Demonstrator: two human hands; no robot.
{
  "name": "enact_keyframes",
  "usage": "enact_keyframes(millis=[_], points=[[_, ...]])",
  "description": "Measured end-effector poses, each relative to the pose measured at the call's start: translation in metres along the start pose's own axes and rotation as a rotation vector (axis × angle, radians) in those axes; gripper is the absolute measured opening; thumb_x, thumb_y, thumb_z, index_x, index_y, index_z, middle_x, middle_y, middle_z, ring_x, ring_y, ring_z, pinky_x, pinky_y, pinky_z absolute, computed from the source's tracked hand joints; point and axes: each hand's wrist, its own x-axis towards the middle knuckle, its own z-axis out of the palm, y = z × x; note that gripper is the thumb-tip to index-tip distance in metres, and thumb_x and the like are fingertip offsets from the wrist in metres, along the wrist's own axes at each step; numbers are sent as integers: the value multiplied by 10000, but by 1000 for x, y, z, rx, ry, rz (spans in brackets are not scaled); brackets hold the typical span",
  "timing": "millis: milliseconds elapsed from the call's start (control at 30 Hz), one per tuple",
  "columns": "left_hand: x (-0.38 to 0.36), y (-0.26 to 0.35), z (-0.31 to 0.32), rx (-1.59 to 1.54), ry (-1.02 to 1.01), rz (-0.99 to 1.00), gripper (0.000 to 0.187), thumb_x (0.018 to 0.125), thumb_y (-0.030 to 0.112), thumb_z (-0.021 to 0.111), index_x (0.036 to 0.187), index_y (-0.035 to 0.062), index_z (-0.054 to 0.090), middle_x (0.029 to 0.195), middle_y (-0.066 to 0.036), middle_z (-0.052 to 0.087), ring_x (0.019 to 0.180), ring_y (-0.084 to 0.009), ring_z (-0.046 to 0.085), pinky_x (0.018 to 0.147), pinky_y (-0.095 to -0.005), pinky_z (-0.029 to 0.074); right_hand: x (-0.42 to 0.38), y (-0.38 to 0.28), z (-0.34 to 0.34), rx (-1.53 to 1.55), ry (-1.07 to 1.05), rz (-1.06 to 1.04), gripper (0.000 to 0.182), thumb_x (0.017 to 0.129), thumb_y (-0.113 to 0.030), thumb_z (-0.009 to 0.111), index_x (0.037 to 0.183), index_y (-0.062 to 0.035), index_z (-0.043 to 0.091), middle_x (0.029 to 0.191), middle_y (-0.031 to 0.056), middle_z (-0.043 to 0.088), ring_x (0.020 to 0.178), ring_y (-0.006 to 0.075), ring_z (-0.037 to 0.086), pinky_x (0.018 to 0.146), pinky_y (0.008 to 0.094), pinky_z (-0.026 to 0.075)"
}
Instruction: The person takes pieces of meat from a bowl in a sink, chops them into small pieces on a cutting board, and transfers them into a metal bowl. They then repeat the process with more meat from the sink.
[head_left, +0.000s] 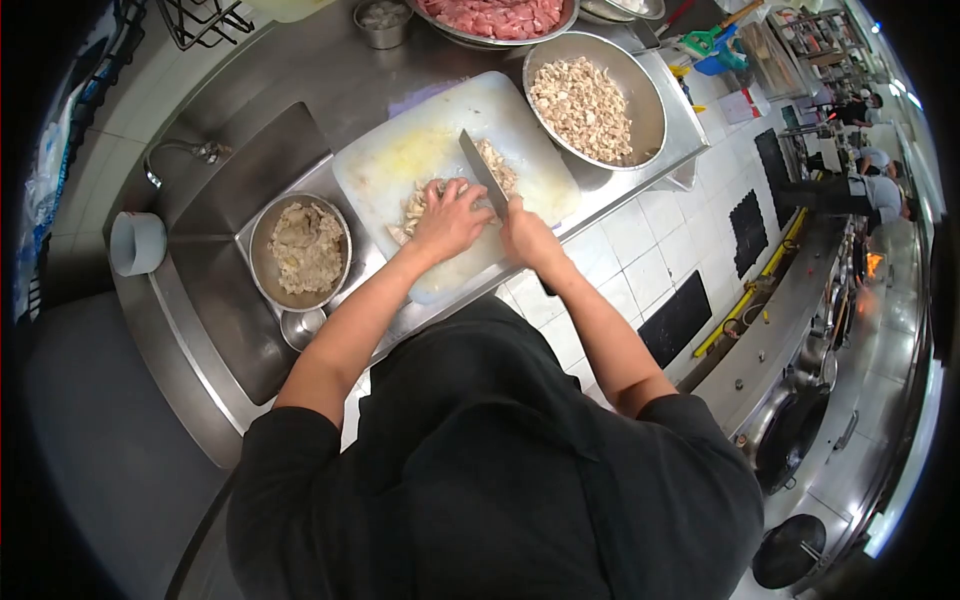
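1. My right hand (528,237) is clamped round the handle of the knife (482,170)
2. My left hand (453,222) rests, fingers bent, on the pale chopped food (497,165) near the blade; whether it grips any, I cannot tell
3. That food lies on the white cutting board (465,105)
4. Right of it stands a bowl (650,110) of chopped pieces (580,110)

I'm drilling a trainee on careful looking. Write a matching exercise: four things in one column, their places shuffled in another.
1. Knife
2. Left hand
3. Pink meat
4. Faucet

A. In a bowl at the picture's top edge
B. In the right hand
C. Beside the sink
D. On chopped pieces

Pairs: 1-B, 2-D, 3-A, 4-C
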Motion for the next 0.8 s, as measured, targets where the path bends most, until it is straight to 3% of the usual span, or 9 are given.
enact_keyframes(millis=[133, 200, 267, 400, 533, 600, 700, 800], points=[[1, -2, 1, -34, 17, 4, 157, 890, 248, 746, 1040, 221, 784, 1291, -35, 602, 1329, -328, 485, 1113, -605, 302, -15, -20, -34, -18, -109, 45, 437, 944, -78, 487, 1328, 119, 421, 1010, 395, 693, 985, 558, 682, 897, 609, 525], [1, -4, 1, -40, 12, -2, 153, 890, 247, 746, 1035, 216, 784, 1275, -36, 604, 1324, -325, 485, 1111, -596, 306, -29, -27, -10, -12, -59, 95, 604, 946, -71, 470, 1484, 145, 300, 1019, 393, 694, 996, 553, 685, 910, 607, 522], [0, -2, 3, -45, 36, -3, 142, 891, 248, 746, 1021, 208, 786, 1253, -39, 605, 1320, -321, 485, 1107, -589, 309, -17, -15, 14, 58, 38, 68, 393, 939, -66, 482, 1284, 119, 445, 1006, 420, 684, 1012, 564, 682, 906, 627, 512], [3, -4, -4, -39, 11, 3, 152, 879, 254, 753, 1012, 188, 787, 1266, -43, 609, 1325, -323, 483, 1112, -583, 309, -11, -21, -16, 32, -17, 30, 425, 928, -58, 484, 1308, 127, 435, 992, 422, 683, 1002, 573, 676, 905, 632, 507], [-2, -8, -3, -60, 14, 20, 176, 856, 221, 748, 1015, 160, 790, 1302, -51, 610, 1345, -326, 474, 1131, -582, 301, -22, -20, 21, 111, 113, 64, 357, 935, -87, 516, 1226, 113, 460, 936, 416, 680, 950, 579, 672, 849, 627, 524], [-7, -7, 0, -76, 2, 28, 183, 848, 206, 743, 1015, 149, 791, 1310, -54, 612, 1350, -325, 473, 1137, -582, 298, 0, -9, 22, 152, 75, -28, 431, 937, -43, 486, 1331, 123, 434, 990, 399, 696, 962, 552, 695, 878, 601, 536], [2, -13, -4, -74, -6, 52, 184, 838, 178, 734, 1008, 138, 791, 1302, -59, 615, 1349, -320, 478, 1143, -571, 305, -19, -25, 1, 114, 41, 26, 410, 945, -50, 476, 1312, 126, 426, 991, 411, 687, 959, 560, 688, 883, 616, 523], [-4, -13, 1, -102, -57, 28, 186, 854, 189, 708, 1013, 149, 795, 1317, -46, 617, 1367, -313, 470, 1162, -578, 289, -22, -23, 27, 108, 78, 82, 388, 957, -85, 494, 1285, 114, 439, 955, 409, 684, 958, 560, 685, 867, 621, 524]])
